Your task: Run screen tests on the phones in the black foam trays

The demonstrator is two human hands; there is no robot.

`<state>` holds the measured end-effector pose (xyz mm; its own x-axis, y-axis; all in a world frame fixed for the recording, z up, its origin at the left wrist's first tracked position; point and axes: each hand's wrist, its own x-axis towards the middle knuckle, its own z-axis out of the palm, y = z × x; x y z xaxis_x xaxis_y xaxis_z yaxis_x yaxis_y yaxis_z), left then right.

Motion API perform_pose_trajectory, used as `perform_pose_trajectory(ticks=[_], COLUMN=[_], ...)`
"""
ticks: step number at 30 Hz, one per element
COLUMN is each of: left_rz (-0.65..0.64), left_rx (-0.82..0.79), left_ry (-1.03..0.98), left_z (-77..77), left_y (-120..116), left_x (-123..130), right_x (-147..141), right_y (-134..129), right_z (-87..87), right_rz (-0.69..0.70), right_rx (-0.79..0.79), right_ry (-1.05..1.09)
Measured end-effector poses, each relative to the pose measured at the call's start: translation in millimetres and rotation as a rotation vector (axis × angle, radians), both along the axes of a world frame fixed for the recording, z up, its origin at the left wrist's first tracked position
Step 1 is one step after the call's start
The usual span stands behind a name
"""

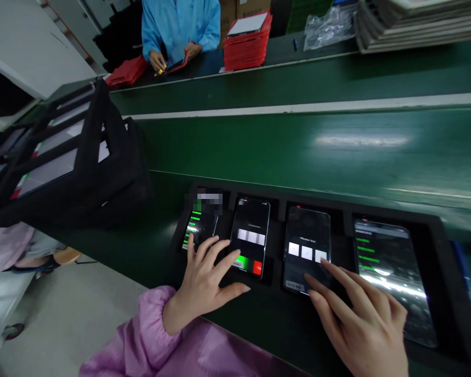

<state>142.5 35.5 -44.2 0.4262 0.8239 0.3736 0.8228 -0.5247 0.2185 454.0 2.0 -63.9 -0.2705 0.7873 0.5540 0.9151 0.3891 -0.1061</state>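
Pink sleeve [141,335] with a gathered cuff enters from 6 o'clock in the head view, and both bare hands spread over a black foam tray [317,202] set into the green bench [337,152]. The tray holds four phones side by side, each in its own compartment, lying flat with screens lit.

The left hand [206,280] is open wide, holding nothing. Its index fingertip [190,239] rests at the lower part of the first phone [200,228], and its thumb stretches toward the foot of the second phone [251,238], which shows green and red bars. The right hand [357,319] is also spread and empty, at 4 o'clock. Its fingers [329,272] reach over the lower part of the third phone [306,248], whose screen reads "Vibrator test", and lie just beside the fourth phone [392,277], which shows green lines.

At 11 o'clock across the bench, a co-worker in a blue smock [180,23] handles a dark device in a red sleeve [177,63]. A stack of red cases [247,44] sits at 12 o'clock, with a clear plastic bag [329,26] and a pile of flat boxes [416,21] toward 1 o'clock. A black rack [63,152] of panels stands at 9 o'clock.
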Motion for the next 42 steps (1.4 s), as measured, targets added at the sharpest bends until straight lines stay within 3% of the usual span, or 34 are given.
perform_pose_trajectory(ticks=[9,24,32,38,42], left_rz=[0.042,0.036,0.024,0.024,0.022], left_rx=[0.012,0.032,0.058,0.053,0.056], left_ry=[0.093,0.022,0.028,0.035,0.031], left_z=[-14.4,-14.6,-12.8,-13.8,-14.5], left_y=[-6,-4,-1,-1,-1], left_x=[3,5,4,3,3], right_x=[2,-11,-1,9,35], right_y=[-3,2,5,12,2], right_z=[-3.7,10.6,11.6,14.8,14.8], right_rz=[-0.021,-0.044,-0.050,-0.180,-0.281], right_rx=[-0.039,-0.029,-0.039,-0.037,-0.025], right_ry=[0.040,0.081,0.055,-0.054,0.124])
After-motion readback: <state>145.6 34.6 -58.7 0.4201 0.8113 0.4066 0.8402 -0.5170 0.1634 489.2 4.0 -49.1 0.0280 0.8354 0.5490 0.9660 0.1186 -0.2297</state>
